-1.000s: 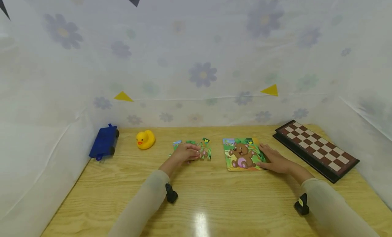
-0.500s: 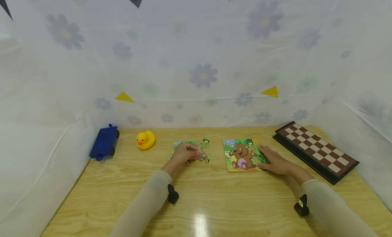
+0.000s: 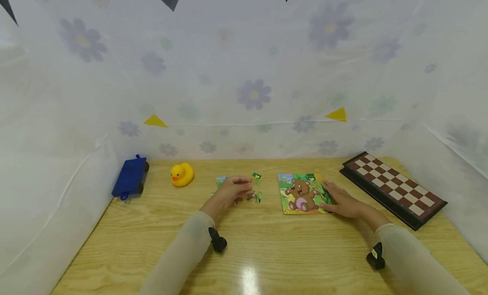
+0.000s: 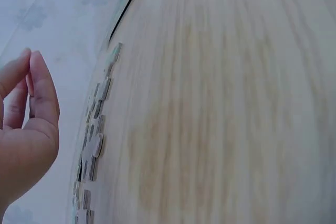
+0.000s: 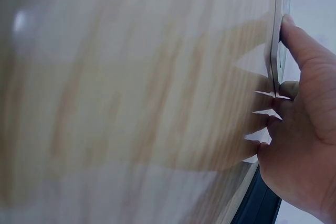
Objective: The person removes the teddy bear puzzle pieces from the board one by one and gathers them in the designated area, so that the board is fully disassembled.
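Observation:
The left hand is over loose jigsaw pieces near the table's middle. In the left wrist view, the left hand has its thumb and fingertips brought together, raised above the pieces. I cannot tell whether a piece is between them. The right hand rests at the right edge of a square board with a brown bear picture. Its fingers are extended. In the right wrist view, the right hand has its thumb against the board, and its other fingers spread at the table surface.
A yellow rubber duck stands left of the pieces. Beyond it, near the left wall, is a blue wheeled toy. A checkered game board in a dark frame lies at the right. A flower-print sheet encloses the wooden table.
The left hand has shifted slightly, its fingertips rising off the pieces and drawing together. Some pieces beside it lie differently than before. The right hand and bear board have stayed in place.

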The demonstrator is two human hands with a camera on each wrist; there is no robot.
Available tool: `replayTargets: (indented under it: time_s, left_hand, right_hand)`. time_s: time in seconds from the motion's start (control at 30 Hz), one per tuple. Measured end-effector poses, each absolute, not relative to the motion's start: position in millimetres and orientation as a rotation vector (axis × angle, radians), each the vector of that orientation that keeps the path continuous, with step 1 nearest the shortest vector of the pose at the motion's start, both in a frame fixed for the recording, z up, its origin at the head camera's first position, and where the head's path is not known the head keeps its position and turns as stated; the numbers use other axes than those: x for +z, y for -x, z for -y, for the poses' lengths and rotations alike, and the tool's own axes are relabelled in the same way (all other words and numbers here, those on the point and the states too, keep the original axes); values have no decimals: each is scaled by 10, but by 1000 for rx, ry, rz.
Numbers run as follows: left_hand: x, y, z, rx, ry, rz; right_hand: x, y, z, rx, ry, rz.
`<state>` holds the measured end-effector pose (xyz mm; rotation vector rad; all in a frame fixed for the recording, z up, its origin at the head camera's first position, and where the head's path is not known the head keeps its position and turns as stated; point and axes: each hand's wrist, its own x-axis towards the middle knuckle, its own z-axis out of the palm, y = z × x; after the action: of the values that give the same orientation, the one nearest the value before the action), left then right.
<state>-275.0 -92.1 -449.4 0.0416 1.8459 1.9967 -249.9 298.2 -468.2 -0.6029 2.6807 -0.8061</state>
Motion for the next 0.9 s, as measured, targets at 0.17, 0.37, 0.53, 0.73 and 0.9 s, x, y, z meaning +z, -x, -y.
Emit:
replayTargets:
  time_s: [0.17,0.37,0.53,0.73,0.9]
  left_hand:
    - [-4476,2755,849,2049,-91,-1750]
    - [-4449,2743,684,2062,-148,-1687]
    - [-4452,2690,470,2126,-128,-1566]
    - [-4516,2644,202,2120,-126,-1575]
    - [-4595,2620,53,2091,-130,-1581]
  right_hand:
    - [-4686,2499,-2987,-809,602,-2678]
    - [-4670,2495,-2985,-810,602,-2675]
    - [-4661,2490,-2987,-813,598,-2675]
    - [-4681,2501,-2997,-803,593,-2680]
    - [-4692,2513,-2994,-809,602,-2675]
